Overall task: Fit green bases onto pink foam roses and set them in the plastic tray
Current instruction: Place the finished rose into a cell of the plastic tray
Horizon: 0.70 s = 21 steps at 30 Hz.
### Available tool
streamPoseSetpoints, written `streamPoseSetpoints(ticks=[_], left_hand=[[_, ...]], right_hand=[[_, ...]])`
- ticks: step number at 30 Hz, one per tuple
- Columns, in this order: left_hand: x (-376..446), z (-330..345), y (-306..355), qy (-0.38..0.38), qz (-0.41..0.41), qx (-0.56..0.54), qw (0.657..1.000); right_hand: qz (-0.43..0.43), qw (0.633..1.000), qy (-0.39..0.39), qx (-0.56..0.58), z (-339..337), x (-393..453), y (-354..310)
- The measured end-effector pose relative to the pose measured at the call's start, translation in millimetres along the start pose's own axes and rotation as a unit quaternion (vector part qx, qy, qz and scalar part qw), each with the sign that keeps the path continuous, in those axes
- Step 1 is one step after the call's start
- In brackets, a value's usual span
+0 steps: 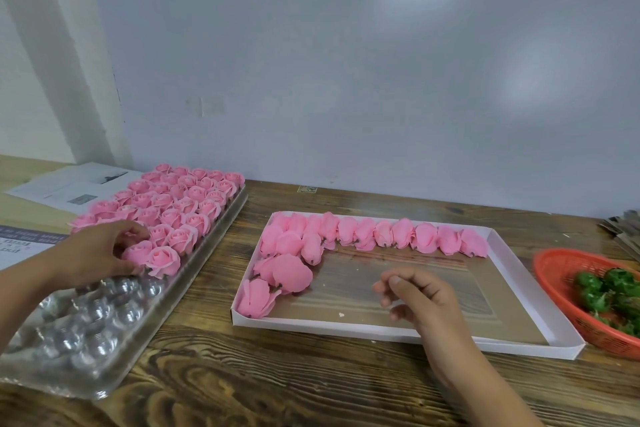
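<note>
plastic tray (104, 350) at left: far rows full of roses, near cups empty, task seems over half done | white box (408, 333) centre: unfitted roses remain, bare floor near | orange basket (554, 274) right: green bases (602, 291) | left hand (93, 253) grips finished rose (138, 253) at row edge | right hand (422, 298) loose, empty, over box

A wooden table (311, 388) carries a clear plastic tray (86, 322) at nine o'clock, a white box (381, 329) centrally, an orange basket (561, 274) at three, and papers (69, 187) at ten.
</note>
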<state>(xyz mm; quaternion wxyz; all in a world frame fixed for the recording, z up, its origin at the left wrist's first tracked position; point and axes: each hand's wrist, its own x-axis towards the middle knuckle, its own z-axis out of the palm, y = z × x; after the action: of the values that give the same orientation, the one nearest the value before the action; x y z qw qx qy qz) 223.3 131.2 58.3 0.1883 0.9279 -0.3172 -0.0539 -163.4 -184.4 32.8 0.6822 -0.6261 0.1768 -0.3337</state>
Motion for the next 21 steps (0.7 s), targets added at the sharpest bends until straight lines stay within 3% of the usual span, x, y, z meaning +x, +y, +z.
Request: streamPoseSetpoints(ticks=[13,15,17,19,21], left_hand=[[-14,-5,19,-0.01,0.0,0.073,0.997],[-21,-8,30,0.02,0.002,0.09,0.996],[-33,-8,53,0.097,0.003,0.103,0.99],[-53,4,88,0.152,0.032,0.063,0.986],[-77,28,127,0.133,0.107,0.0,0.985]], right_hand=[[0.0,1.0,-0.001,-0.006,2,-1,1],[0.0,1.0,0.0,-0.01,2,-1,1],[-0.001,1.0,0.0,-0.015,3,-1,1],[0.0,1.0,0.001,-0.021,3,-1,1],[0.002,1.0,0.0,-0.025,3,-1,1]])
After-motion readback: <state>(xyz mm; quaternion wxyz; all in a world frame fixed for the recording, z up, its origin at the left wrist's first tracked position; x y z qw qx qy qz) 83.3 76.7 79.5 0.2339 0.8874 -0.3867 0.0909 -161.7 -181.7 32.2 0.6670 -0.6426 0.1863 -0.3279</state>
